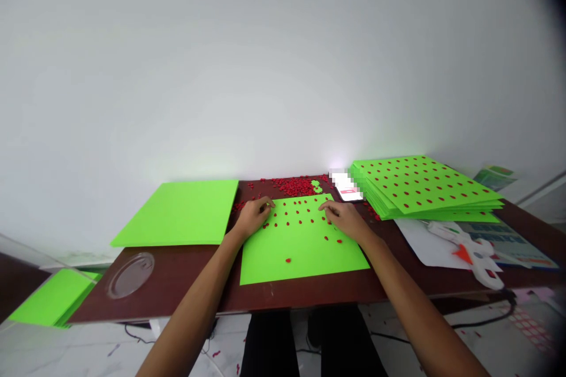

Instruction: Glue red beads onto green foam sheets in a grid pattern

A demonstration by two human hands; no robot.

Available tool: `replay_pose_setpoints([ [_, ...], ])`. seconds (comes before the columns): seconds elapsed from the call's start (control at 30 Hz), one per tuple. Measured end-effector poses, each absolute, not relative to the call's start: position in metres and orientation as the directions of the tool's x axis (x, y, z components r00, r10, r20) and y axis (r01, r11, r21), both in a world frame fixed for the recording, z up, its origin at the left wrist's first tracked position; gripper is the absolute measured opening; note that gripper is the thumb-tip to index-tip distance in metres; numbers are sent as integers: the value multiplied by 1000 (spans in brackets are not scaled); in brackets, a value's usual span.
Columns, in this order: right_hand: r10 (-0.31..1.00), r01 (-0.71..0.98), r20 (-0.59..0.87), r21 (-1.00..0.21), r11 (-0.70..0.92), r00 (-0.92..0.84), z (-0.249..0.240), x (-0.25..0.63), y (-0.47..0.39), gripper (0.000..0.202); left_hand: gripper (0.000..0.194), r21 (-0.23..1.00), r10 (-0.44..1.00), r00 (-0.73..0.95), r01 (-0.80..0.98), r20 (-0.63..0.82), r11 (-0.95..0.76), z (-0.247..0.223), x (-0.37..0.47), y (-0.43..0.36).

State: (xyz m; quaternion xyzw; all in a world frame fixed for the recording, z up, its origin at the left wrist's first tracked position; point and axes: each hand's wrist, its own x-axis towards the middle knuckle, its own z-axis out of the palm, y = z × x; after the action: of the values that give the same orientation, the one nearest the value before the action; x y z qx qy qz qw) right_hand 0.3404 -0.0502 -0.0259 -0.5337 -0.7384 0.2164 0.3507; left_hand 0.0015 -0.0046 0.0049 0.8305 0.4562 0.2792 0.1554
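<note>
A green sheet (283,256) lies on the dark red table, with rows of small red pieces (300,222) on its upper half and a lone red piece (288,260) lower down. My left hand (254,215) rests at the sheet's upper left edge, fingers curled together; anything between the fingertips is too small to make out. At the upper right of the same sheet is my right hand (342,217), its fingers bent down near the red pieces, and what they hold, if anything, is hidden. Behind the sheet spreads a pile of loose red pieces (294,187).
Plain green sheets (177,212) lie at left, above a clear round lid (131,275). A stack of dotted green sheets (424,185) stands at right. Near it are a phone (348,187) and a white glue gun (480,253). More green sheets (53,297) sit below the table, far left.
</note>
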Motion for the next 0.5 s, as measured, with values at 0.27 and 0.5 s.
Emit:
replay_pose_setpoints([
  [0.27, 938, 638, 293, -691, 340, -183, -26, 340, -50, 31, 25, 516, 844, 428, 668, 324, -537, 3, 1, -4],
  [0.5, 937, 639, 297, -688, 344, -185, -27, 340, -50, 31, 25, 520, 843, 427, 664, 327, -538, 3, 0, -4],
])
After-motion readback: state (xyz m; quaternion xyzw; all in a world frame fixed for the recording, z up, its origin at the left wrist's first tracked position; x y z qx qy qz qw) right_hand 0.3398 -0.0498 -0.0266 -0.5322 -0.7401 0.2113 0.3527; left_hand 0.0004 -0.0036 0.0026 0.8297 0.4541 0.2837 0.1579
